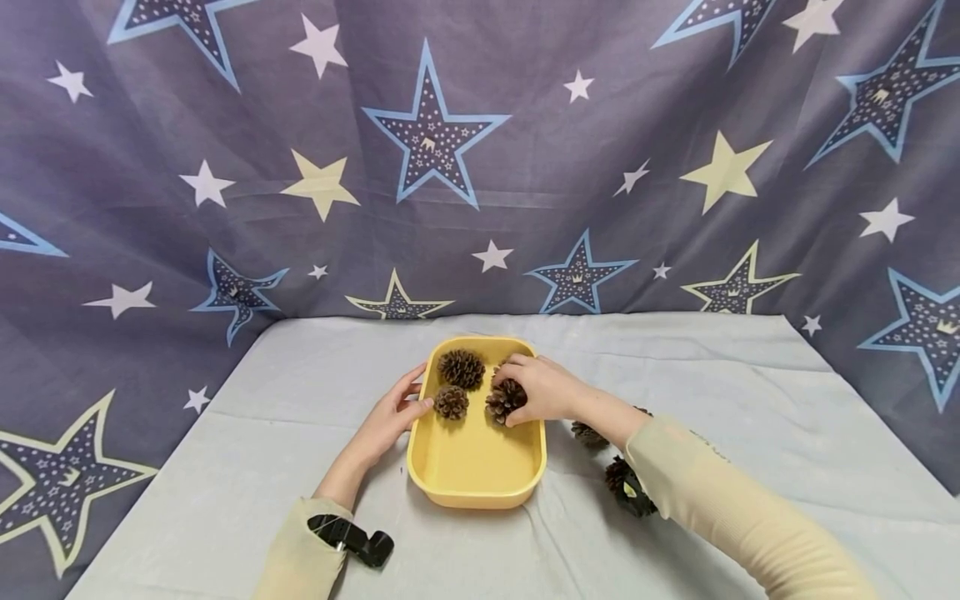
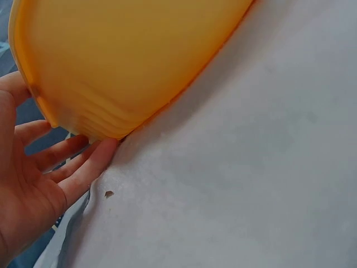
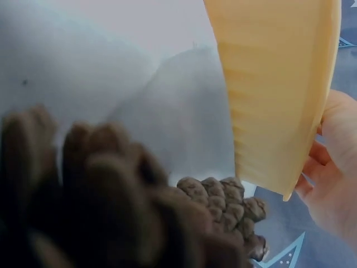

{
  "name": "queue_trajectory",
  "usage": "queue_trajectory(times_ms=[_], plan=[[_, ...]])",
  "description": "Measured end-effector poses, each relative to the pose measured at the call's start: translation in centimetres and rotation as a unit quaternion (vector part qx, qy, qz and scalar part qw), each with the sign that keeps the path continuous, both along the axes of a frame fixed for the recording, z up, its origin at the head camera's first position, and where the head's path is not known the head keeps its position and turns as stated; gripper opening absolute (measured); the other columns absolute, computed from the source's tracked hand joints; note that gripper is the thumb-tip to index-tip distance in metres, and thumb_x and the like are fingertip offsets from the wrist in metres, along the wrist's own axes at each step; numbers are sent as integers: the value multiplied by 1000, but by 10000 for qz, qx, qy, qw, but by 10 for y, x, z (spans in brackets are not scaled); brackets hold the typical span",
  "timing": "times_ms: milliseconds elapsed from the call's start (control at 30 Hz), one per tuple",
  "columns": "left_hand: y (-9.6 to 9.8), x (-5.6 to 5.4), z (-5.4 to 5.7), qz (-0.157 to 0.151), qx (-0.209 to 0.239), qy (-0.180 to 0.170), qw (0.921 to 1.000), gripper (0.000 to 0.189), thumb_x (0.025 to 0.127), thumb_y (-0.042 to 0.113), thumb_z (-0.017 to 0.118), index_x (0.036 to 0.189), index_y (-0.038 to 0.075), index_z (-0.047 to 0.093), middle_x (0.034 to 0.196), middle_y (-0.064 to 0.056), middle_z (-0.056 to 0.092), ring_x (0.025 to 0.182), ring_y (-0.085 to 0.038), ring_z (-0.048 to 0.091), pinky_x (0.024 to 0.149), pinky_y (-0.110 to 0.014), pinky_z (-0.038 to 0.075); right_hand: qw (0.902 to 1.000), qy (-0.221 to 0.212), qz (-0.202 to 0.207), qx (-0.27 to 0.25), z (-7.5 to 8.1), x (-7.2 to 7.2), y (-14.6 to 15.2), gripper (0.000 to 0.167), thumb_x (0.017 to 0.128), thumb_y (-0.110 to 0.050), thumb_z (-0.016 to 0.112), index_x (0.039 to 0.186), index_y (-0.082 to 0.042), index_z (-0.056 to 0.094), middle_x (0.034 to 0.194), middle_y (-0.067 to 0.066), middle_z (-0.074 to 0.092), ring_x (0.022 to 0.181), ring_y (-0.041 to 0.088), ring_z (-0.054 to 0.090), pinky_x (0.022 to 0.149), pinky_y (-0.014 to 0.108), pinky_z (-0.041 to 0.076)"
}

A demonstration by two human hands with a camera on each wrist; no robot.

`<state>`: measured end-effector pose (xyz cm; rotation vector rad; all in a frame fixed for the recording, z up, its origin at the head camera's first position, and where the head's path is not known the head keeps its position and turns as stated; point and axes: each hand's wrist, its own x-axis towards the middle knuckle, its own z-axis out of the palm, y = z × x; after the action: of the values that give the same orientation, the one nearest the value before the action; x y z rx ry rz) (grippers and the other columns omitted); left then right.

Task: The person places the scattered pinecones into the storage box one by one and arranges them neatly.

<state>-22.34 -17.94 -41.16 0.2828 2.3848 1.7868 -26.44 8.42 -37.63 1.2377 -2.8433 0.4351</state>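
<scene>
A yellow plastic box (image 1: 476,467) stands on the cloth-covered table. My left hand (image 1: 393,412) holds its left side, thumb at the rim and fingers against the outer wall (image 2: 106,106). Over the right rim reaches my right hand (image 1: 543,387), its thumb and fingers around a brown pine cone (image 1: 504,402) inside the box. Two other pine cones lie at the box's left side: a larger one (image 1: 461,368) behind a smaller one (image 1: 451,402). In the right wrist view, my right hand (image 3: 334,167) shows beyond the rim, the cone it grips hidden by the box wall.
More pine cones lie on the table right of the box, one (image 1: 590,435) partly under the right forearm and another (image 1: 628,487) by the sleeve. A dark curtain with stars (image 1: 450,233) hangs behind the table. A black strap device (image 1: 351,537) sits on the left wrist.
</scene>
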Motion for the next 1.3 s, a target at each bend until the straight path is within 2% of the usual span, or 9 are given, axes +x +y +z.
queue_trajectory(times_ms=[67, 333, 500, 633, 867, 1067, 1300], plan=[[1, 3, 4, 6, -42, 0, 10000, 63, 90, 17, 53, 145, 13, 23, 132, -25, 43, 109, -39, 51, 82, -40, 53, 10000, -74, 43, -50, 1, 0, 1, 56, 66, -31, 79, 114, -10, 59, 115, 7, 55, 104, 22, 53, 96, 39, 43], [2, 3, 4, 7, 15, -65, 10000, 62, 91, 17, 53, 145, 15, 23, 133, -25, 42, 108, -38, 52, 83, -41, 53, 9996, -205, -41, -203, 13, -1, 10, 53, 70, -29, 76, 116, -9, 58, 117, 5, 56, 106, 22, 54, 97, 39, 44], [2, 4, 6, 7, -19, -35, 10000, 62, 91, 16, 53, 145, 13, 23, 132, -25, 42, 108, -38, 52, 83, -42, 52, 9985, -262, -228, -415, 23, -2, 23, 50, 72, -28, 75, 116, -9, 59, 112, 4, 58, 102, 22, 56, 93, 40, 46], [3, 5, 6, 9, -48, 7, 10000, 62, 91, 16, 52, 145, 13, 23, 132, -26, 42, 107, -38, 52, 84, -41, 52, 9973, -296, -223, -642, 28, -4, 37, 49, 72, -25, 74, 114, -7, 59, 109, 6, 61, 98, 22, 57, 88, 39, 49], [2, 4, 6, -17, 16, 14, 10000, 62, 91, 16, 52, 145, 13, 23, 132, -26, 42, 109, -40, 51, 83, -41, 53, 9966, -321, -174, -743, 30, -2, 61, 44, 73, -26, 72, 111, -6, 61, 105, 7, 61, 94, 22, 57, 82, 39, 50], [2, 5, 6, -32, -1, 19, 10000, 62, 91, 15, 52, 145, 12, 22, 132, -26, 42, 109, -40, 51, 83, -41, 53, 9946, -813, -92, -639, 28, 2, 80, 42, 76, -29, 71, 112, -10, 61, 106, 5, 62, 94, 21, 58, 82, 41, 50], [2, 5, 7, 8, -52, 2, 10000, 62, 91, 16, 52, 145, 12, 23, 132, -25, 43, 109, -39, 51, 82, -39, 53, 9854, -1598, -70, -586, 19, 4, 99, 44, 79, -32, 69, 117, -12, 59, 111, 9, 61, 100, 24, 58, 87, 46, 47]])
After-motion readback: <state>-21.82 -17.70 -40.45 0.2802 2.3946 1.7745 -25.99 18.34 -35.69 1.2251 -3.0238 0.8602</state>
